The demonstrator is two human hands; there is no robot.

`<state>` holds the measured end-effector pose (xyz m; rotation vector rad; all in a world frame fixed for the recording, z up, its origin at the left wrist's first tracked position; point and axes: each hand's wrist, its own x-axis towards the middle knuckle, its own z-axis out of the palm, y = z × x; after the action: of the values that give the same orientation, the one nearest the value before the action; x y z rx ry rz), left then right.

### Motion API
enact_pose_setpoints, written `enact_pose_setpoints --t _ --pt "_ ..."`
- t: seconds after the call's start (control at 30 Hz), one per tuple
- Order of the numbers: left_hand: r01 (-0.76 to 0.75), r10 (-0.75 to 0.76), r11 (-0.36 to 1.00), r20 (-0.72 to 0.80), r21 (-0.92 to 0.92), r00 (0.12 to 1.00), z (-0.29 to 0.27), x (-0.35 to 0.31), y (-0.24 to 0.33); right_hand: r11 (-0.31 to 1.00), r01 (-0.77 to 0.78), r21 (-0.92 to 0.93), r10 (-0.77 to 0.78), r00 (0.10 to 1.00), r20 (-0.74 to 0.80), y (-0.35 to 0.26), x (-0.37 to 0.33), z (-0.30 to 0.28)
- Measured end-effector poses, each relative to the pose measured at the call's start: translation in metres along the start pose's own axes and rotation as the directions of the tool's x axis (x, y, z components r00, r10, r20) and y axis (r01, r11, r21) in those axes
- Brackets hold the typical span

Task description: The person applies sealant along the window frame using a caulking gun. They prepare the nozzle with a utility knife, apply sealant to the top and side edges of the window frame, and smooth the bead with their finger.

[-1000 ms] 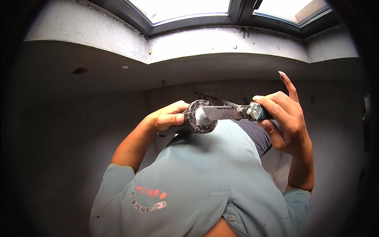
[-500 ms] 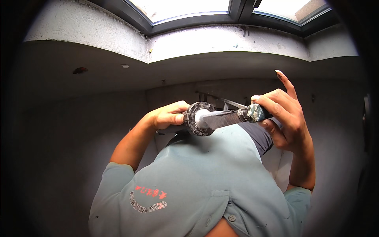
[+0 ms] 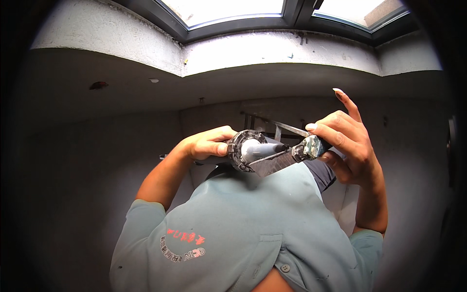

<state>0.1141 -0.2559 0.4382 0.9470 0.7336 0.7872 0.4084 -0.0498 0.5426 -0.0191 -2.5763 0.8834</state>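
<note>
My left hand [image 3: 209,143] is closed around the front of a caulking gun [image 3: 236,152], whose dark, sealant-crusted ring faces up at me. Out of that ring a grey, cone-shaped nozzle [image 3: 266,150] points to the right, its tip dark. In my right hand [image 3: 349,143] is a putty knife [image 3: 275,164], pinched by the handle between thumb and fingers. Pale, dried smears coat the handle's end. Its flat, dark blade lies just below the nozzle, close to the ring; whether they touch I cannot tell. One finger of this hand sticks up, dark-stained near its tip.
Ahead is a dark-framed window [image 3: 233,25] above a rough, pale ledge [image 3: 272,48]. Below runs a shaded grey wall [image 3: 141,95] with a dark reddish spot [image 3: 98,85]. Behind the tools stands a grey metal frame [image 3: 278,132], partly hidden.
The putty knife blade has swung down from across the nozzle to below it, uncovering the nozzle's dark tip. My right hand has shifted slightly left; my left hand has hardly moved.
</note>
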Motion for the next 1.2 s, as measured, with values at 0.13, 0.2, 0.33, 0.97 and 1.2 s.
enact_pose_setpoints --t 0.13,0.2,0.33,0.97,1.2 --pt "0.028 -0.028 1.0 0.014 -0.005 1.0 -0.002 -0.002 -0.002 1.0 0.005 0.003 -0.005 1.0 -0.015 0.001 0.0 0.004" --pt "0.041 -0.041 0.999 0.02 -0.01 0.999 -0.002 -0.003 -0.001 1.0 0.002 0.03 -0.001 1.0 -0.024 0.003 0.0 0.007" --pt "0.066 -0.065 0.998 0.012 -0.022 0.998 0.007 0.006 0.005 0.996 0.006 0.091 -0.004 1.0 -0.023 0.011 -0.007 0.003" --pt "0.067 -0.062 0.994 0.059 -0.084 0.996 -0.007 -0.007 0.017 0.922 -0.004 0.387 -0.022 0.998 0.062 0.012 0.024 0.026" --pt "0.049 -0.044 0.997 0.07 -0.066 0.997 0.0 0.011 0.009 0.881 0.042 0.47 -0.048 0.999 -0.001 0.024 0.01 0.035"
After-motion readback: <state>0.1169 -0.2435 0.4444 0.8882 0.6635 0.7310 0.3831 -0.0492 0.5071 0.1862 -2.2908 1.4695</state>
